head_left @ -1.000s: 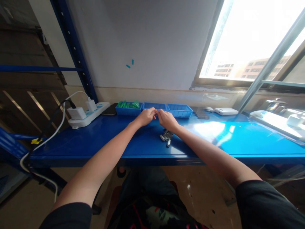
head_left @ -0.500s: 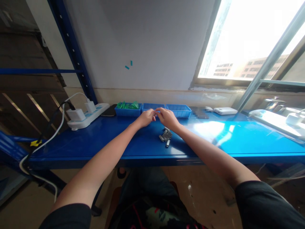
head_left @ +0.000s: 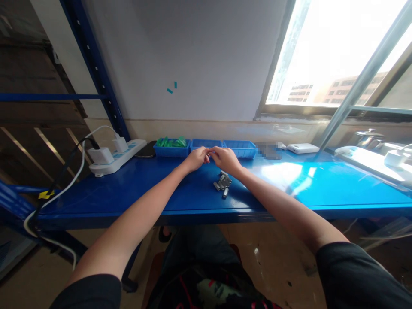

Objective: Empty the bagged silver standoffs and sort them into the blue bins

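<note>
My left hand (head_left: 197, 158) and my right hand (head_left: 225, 159) meet fingertip to fingertip over the blue bench (head_left: 180, 193), just in front of the middle blue tray (head_left: 206, 145). Both are pinched on a tiny part between them, too small to name. A small heap of grey metal pieces (head_left: 222, 183) lies on the bench just below my right wrist. The left blue tray (head_left: 171, 148) holds green parts (head_left: 170, 142). The right blue tray (head_left: 240, 149) stands beside the middle one.
A white power strip (head_left: 112, 157) with plugged chargers and trailing cables sits at the bench's left end, a dark phone (head_left: 146, 149) beside it. A white box (head_left: 302, 148) lies near the window. A blue rack post (head_left: 93, 68) rises at the left.
Both hands stay pinched together at the same spot before the middle tray. The view has shifted slightly; nothing else moved.
</note>
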Motion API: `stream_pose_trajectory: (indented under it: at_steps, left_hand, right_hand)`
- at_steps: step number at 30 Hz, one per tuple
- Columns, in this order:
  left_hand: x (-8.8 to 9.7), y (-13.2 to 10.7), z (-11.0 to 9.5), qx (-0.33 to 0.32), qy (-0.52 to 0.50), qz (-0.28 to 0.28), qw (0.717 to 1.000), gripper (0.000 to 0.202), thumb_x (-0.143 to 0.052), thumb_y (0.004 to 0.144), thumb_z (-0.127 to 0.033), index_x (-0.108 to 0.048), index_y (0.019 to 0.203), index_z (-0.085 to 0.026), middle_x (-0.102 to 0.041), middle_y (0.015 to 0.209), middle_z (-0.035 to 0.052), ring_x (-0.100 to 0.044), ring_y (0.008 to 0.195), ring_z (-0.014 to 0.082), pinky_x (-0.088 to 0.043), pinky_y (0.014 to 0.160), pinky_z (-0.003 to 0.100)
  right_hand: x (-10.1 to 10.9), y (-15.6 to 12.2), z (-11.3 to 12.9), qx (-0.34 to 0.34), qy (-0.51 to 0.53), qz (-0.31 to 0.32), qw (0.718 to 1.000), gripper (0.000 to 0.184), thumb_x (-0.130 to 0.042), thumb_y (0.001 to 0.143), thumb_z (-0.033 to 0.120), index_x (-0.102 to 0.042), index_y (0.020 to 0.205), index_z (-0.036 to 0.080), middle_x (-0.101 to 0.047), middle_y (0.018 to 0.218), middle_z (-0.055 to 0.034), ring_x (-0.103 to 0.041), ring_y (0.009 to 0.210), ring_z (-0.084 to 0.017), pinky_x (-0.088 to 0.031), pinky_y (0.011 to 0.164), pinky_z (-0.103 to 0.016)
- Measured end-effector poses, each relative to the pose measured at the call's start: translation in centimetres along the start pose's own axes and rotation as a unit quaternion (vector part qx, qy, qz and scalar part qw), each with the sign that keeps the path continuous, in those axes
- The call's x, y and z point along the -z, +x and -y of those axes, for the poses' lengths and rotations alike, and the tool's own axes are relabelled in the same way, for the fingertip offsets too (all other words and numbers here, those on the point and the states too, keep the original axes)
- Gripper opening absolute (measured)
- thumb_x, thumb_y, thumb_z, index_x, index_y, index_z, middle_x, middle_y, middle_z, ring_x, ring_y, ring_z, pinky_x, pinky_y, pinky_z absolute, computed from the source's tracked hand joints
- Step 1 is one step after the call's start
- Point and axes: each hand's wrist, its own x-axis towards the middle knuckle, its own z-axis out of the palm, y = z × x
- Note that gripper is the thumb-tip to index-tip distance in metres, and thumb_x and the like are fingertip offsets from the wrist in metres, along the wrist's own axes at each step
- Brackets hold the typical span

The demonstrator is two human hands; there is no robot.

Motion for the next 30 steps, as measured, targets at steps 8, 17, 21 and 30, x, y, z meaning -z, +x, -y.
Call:
stream_pose_trajectory:
  at_steps: [8,17,21,30]
  left_hand:
    - [0.2,0.1,0.4,-0.007,0.008,-0.003,1.000,0.039,-0.032,0.094,-0.045,-0.052,0.075,-0.018,-0.062,0.062,0.0026,-0.057,0.060,0.0156,-0.045,0.066,0.028]
    - [-0.1,0.0,-0.4,-0.008,-0.017,-0.003,1.000,0.038,-0.033,0.094,-0.042,-0.051,0.072,-0.018,-0.062,0.061,0.0022,-0.056,0.059,0.0149,-0.044,0.064,0.027]
    - [-0.1,0.1,-0.5,0.005,-0.042,-0.009,0.999,0.038,-0.032,0.094,-0.043,-0.051,0.074,-0.018,-0.062,0.061,0.0024,-0.056,0.058,0.0147,-0.045,0.062,0.027]
    - [-0.3,0.3,-0.8,0.021,-0.083,-0.007,0.996,0.040,-0.033,0.094,-0.047,-0.051,0.075,-0.016,-0.062,0.060,0.0031,-0.055,0.056,0.0141,-0.044,0.058,0.025]
  right_hand:
    - [0.1,0.1,0.0,-0.035,-0.029,-0.013,0.999,0.025,-0.043,0.093,0.036,-0.064,0.091,0.021,-0.071,0.080,-0.0039,-0.065,0.075,-0.019,-0.036,0.064,-0.025]
    - [-0.1,-0.1,0.4,-0.056,-0.059,0.041,0.996,0.027,-0.031,0.097,0.034,-0.055,0.094,0.021,-0.071,0.091,-0.0068,-0.066,0.083,-0.021,-0.035,0.065,-0.025]
    - [0.0,-0.1,0.5,-0.056,-0.054,0.031,0.997,0.026,-0.033,0.097,0.035,-0.054,0.100,0.021,-0.071,0.090,-0.0067,-0.066,0.084,-0.022,-0.036,0.065,-0.026]
    - [-0.1,-0.1,0.5,-0.037,-0.061,0.002,0.997,0.024,-0.035,0.097,0.031,-0.055,0.100,0.018,-0.071,0.089,-0.0087,-0.066,0.083,-0.022,-0.038,0.067,-0.026]
